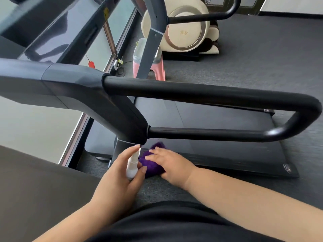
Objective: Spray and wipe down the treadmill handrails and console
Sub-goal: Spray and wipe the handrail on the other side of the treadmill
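The left hand (120, 173) grips a small white spray bottle (132, 165), index finger on its nozzle, low beside the treadmill's upright. Just right of it, the right hand (172, 165) lies on a purple cloth (151, 164), its fingers fairly straight. The black looped handrail (209, 95) runs above both hands, toward the right.

A small white plastic spray bottle (132, 165) is held upright. A fluffy purple cloth (152, 160) is bunched just right of it, below the black looped treadmill handrail (209, 95).
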A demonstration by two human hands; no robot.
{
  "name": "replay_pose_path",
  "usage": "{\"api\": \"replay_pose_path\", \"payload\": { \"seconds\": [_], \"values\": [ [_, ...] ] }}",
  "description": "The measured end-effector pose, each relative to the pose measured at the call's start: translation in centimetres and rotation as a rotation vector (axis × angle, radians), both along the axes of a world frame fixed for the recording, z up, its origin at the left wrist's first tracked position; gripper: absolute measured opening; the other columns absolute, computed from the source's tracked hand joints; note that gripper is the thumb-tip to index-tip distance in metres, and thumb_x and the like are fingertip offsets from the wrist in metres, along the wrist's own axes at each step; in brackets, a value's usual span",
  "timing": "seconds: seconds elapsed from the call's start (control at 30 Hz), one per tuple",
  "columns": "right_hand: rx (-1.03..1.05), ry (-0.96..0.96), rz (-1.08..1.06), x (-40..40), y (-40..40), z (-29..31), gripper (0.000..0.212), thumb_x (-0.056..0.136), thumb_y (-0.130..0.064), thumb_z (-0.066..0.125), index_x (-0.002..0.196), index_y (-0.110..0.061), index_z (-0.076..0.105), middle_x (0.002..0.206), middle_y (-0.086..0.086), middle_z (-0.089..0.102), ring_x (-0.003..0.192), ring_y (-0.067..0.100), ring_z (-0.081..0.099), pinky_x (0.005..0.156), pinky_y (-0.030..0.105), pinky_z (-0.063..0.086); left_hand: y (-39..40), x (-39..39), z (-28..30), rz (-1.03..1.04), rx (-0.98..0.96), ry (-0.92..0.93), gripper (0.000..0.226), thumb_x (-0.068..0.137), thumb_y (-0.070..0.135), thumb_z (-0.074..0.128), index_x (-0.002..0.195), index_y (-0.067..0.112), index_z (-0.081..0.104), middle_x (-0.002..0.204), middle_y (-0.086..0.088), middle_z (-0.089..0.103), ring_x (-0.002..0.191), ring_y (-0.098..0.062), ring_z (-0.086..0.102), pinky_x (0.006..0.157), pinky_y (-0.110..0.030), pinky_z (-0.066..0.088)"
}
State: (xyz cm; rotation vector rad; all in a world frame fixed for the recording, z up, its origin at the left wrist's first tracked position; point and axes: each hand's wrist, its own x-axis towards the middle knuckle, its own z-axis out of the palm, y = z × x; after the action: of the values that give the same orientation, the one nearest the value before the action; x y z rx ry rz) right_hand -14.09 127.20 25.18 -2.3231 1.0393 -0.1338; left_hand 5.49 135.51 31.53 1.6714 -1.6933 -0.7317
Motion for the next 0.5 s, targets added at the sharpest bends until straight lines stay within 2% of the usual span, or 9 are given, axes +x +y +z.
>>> {"api": "replay_pose_path", "payload": {
  "seconds": [0.07, 0.13, 0.2, 0.27, 0.37, 0.5],
  "values": [
    [0.066, -0.058, -0.078, -1.6, 1.0, 0.6, 0.072, 0.082, -0.010, 0.071, 0.146, -0.032, 0.044, 0.151, -0.003, 0.043, 0.139, 0.017, 0.037, 0.119, 0.028, 0.021, -1.3, -0.7, 0.0, 0.008, 0.046, 0.020, 0.055, 0.082, 0.052, 0.060, 0.123, 0.073, 0.032, 0.101, 0.027, 0.063, 0.085, 0.001, 0.063, 0.070, -0.026, 0.049],
    [0.102, -0.087, -0.133, -3.3, 1.6, 1.6, 0.069, 0.082, -0.014, 0.071, 0.142, -0.035, 0.047, 0.143, -0.008, 0.051, 0.132, 0.010, 0.044, 0.113, 0.024, 0.031, -3.2, -1.8, -0.1, 0.008, 0.069, 0.011, 0.051, 0.084, 0.052, 0.058, 0.122, 0.073, 0.031, 0.102, 0.021, 0.065, 0.084, -0.002, 0.064, 0.071, -0.031, 0.053],
    [0.144, -0.075, -0.158, -4.9, 2.0, 2.8, 0.069, 0.082, -0.016, 0.068, 0.142, -0.040, 0.044, 0.139, -0.014, 0.051, 0.127, 0.000, 0.044, 0.106, 0.009, 0.027, -5.2, -3.0, -0.7, -0.007, 0.067, -0.015, 0.047, 0.088, 0.050, 0.056, 0.125, 0.068, 0.032, 0.104, 0.015, 0.064, 0.082, -0.004, 0.063, 0.068, -0.032, 0.052],
    [0.163, -0.059, -0.181, -6.3, 2.6, 3.5, 0.068, 0.082, -0.018, 0.067, 0.143, -0.040, 0.044, 0.138, -0.016, 0.051, 0.124, -0.004, 0.042, 0.100, 0.000, 0.020, -7.2, -4.2, -1.4, -0.023, 0.070, -0.067, 0.045, 0.092, 0.047, 0.056, 0.128, 0.061, 0.031, 0.100, 0.013, 0.061, 0.077, -0.004, 0.059, 0.062, -0.028, 0.045],
    [0.159, -0.043, -0.209, -7.7, 3.7, 3.9, 0.067, 0.082, -0.020, 0.068, 0.143, -0.037, 0.046, 0.139, -0.014, 0.051, 0.125, -0.004, 0.042, 0.100, -0.001, 0.020, -9.6, -6.1, -2.4, -0.056, 0.120, -0.154, 0.045, 0.095, 0.041, 0.058, 0.130, 0.052, 0.032, 0.100, 0.009, 0.062, 0.071, -0.005, 0.055, 0.060, -0.025, 0.038],
    [0.176, -0.014, -0.237, -9.6, 4.6, 3.9, 0.066, 0.082, -0.026, 0.068, 0.142, -0.040, 0.045, 0.140, -0.016, 0.049, 0.127, -0.003, 0.042, 0.106, 0.007, 0.024, -10.9, -7.6, -2.6, -0.068, 0.153, -0.216, 0.043, 0.097, 0.039, 0.058, 0.132, 0.045, 0.034, 0.095, 0.010, 0.061, 0.067, -0.003, 0.053, 0.061, -0.025, 0.040]
  ]
}}
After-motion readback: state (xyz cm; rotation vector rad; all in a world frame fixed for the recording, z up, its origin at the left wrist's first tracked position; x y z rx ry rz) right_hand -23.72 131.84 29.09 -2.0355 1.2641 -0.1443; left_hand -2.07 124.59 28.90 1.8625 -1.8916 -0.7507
